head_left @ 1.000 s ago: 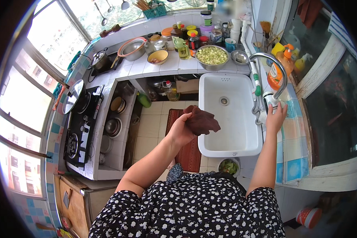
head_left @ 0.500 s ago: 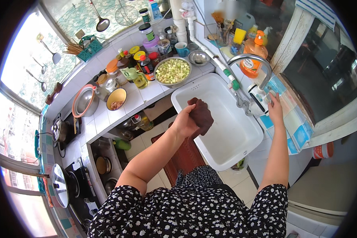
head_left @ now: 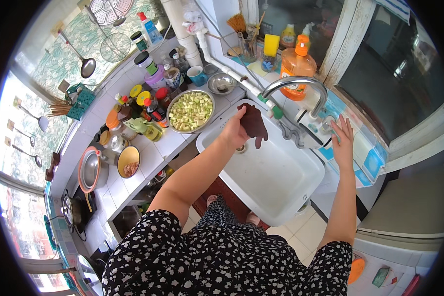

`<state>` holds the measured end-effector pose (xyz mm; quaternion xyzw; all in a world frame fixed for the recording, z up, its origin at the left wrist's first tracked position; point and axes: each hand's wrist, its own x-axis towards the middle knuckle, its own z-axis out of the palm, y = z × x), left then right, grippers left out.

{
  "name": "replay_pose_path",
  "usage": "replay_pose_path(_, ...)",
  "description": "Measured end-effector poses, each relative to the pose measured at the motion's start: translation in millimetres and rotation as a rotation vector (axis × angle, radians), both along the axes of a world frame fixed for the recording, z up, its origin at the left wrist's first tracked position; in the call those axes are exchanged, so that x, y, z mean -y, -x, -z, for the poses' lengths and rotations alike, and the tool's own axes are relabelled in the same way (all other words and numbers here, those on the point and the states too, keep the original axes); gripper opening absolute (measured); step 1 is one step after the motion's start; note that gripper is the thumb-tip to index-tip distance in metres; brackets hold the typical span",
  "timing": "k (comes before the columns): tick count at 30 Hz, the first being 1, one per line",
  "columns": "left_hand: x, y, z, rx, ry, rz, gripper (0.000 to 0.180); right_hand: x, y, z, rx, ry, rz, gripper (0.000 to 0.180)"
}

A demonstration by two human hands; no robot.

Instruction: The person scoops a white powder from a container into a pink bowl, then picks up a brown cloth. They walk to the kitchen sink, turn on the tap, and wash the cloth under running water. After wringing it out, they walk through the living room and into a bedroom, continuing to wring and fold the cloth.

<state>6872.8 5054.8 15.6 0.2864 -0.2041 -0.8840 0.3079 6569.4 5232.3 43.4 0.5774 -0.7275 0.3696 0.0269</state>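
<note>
A limp dark brown cloth [head_left: 254,124] hangs from my left hand [head_left: 236,132] over the far left part of the white sink [head_left: 266,180]. My left fingers are closed on the cloth's near edge. My right hand [head_left: 344,140] is beside the round knob [head_left: 329,122] of the white-bodied faucet [head_left: 308,129], its fingers stretched out and apart. Whether a fingertip touches the knob, I cannot tell. The curved chrome spout [head_left: 296,80] arches above the sink; no water shows from it.
Left of the sink, a metal bowl of diced green vegetable [head_left: 191,111] stands on the tiled counter. Beyond it are bottles, jars and a blue mug [head_left: 197,75]. A yellow bowl [head_left: 128,162] holds some meat. Behind the faucet stands an orange pump bottle [head_left: 297,69].
My left hand has carried the cloth farther over the sink, toward the spout. My right fingers have spread apart at the knob. The whole view has shifted.
</note>
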Motion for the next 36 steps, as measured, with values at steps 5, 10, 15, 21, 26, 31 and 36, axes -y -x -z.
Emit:
replay_pose_path(5,37,2,6,-0.038,-0.05,0.069,0.047,10,-95,48,0.648,0.29,0.036,0.034)
replay_pose_path(10,59,-5,20,-0.056,-0.12,0.339,0.048,73,-178,92,1.618,-0.144,0.142,0.088)
replay_pose_path(15,78,-16,18,0.043,0.034,0.558,0.041,128,-220,130,2.105,0.264,-0.032,0.062)
replay_pose_path(21,106,-24,42,0.344,-0.029,0.526,0.036,140,-260,73,1.692,0.355,0.223,0.038)
replay_pose_path(26,107,6,121,-0.287,-0.189,0.775,0.041,151,-312,61,0.91,0.122,0.307,0.026)
replay_pose_path(31,56,0,73,-0.029,-0.416,0.512,0.035,165,-272,61,0.477,-0.191,0.699,0.039)
replay_pose_path(36,59,-13,66,0.214,-0.279,0.485,0.036,153,-222,142,1.202,0.033,0.646,0.037)
